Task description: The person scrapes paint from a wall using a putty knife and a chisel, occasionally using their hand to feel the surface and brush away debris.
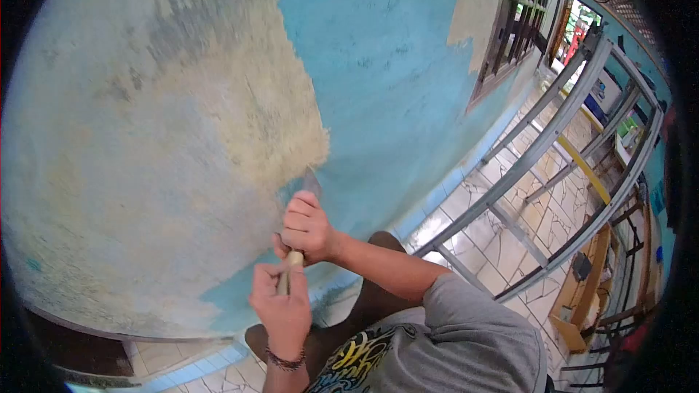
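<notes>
A scraper [312,183] with a metal blade and a pale handle is held in both hands, its tip against the wall where bare plaster [255,124] meets blue paint [378,65]. My right hand [306,227] is closed around the upper part, close to the blade. Lower down, my left hand [280,298], with a bracelet at the wrist, grips the handle's end. Both hands are near the wall surface. Part of the handle is hidden by the fingers.
A metal ladder [535,153] stands at the right on the tiled floor [502,244]. Beyond the blue wall is a barred window [513,18]. Wooden furniture [586,298] is at the lower right. A dark opening [76,346] shows at the lower left.
</notes>
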Motion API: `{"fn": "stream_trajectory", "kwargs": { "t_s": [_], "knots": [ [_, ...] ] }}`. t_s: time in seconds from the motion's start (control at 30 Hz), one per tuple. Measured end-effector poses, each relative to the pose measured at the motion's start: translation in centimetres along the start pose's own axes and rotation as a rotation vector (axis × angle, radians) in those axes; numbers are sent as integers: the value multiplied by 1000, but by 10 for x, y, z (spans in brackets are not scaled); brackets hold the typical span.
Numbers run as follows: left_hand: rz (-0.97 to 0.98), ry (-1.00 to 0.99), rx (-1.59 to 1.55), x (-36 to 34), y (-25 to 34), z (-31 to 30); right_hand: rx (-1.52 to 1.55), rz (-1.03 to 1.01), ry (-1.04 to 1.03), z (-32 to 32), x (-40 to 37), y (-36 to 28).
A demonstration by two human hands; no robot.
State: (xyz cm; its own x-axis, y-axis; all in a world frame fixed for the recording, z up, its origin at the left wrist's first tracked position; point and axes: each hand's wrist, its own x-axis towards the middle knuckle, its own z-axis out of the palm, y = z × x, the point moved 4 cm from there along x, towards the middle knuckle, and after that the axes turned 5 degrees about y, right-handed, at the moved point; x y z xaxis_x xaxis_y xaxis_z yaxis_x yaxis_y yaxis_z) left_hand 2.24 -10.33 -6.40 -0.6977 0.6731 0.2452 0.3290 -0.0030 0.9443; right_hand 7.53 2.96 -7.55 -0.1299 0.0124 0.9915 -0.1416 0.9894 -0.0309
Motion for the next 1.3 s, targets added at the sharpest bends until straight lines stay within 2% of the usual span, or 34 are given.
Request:
{"fn": "stream_trajectory", "kwargs": {
  "t_s": [0.03, 0.17, 0.27, 0.37, 0.47, 0.57, 0.67, 0.73, 0.97, 1.1, 1.2, 1.3],
  "knots": [
    [-63, 5, -63, 3, -4, -1, 0, 8, 18, 3, 1, 1],
    [113, -80, 42, -1, -4, -5, 5, 50, 65, 6, -8, 2],
    [159, -82, 46, 3, 0, -7, -27, 55, 63, 8, -3, 1],
    [434, -18, 207, 8, 3, -13, -51, 54, 73, 13, 5, -1],
    [447, 20, 316, 14, 9, -15, -24, 46, 47, 16, 4, 1],
    [163, -105, 208, 12, -7, -9, -17, 15, 51, 10, 1, 8],
    [261, -102, 224, 13, 15, 7, -53, 16, 78, -1, 1, 16],
    [277, -72, 255, 8, 23, -5, 23, 66, 112, 9, 7, 6],
    [345, -80, 358, 9, 14, 5, -21, 81, 146, 2, -4, 13],
    [241, -20, 296, 12, 10, -1, -7, 105, 175, 9, -4, 8],
    [334, -52, 355, 8, 16, 9, -15, 98, 179, 5, -6, 11],
    [315, 19, 357, 5, 15, 0, 18, 107, 191, 8, -3, 7]
  ]
}}
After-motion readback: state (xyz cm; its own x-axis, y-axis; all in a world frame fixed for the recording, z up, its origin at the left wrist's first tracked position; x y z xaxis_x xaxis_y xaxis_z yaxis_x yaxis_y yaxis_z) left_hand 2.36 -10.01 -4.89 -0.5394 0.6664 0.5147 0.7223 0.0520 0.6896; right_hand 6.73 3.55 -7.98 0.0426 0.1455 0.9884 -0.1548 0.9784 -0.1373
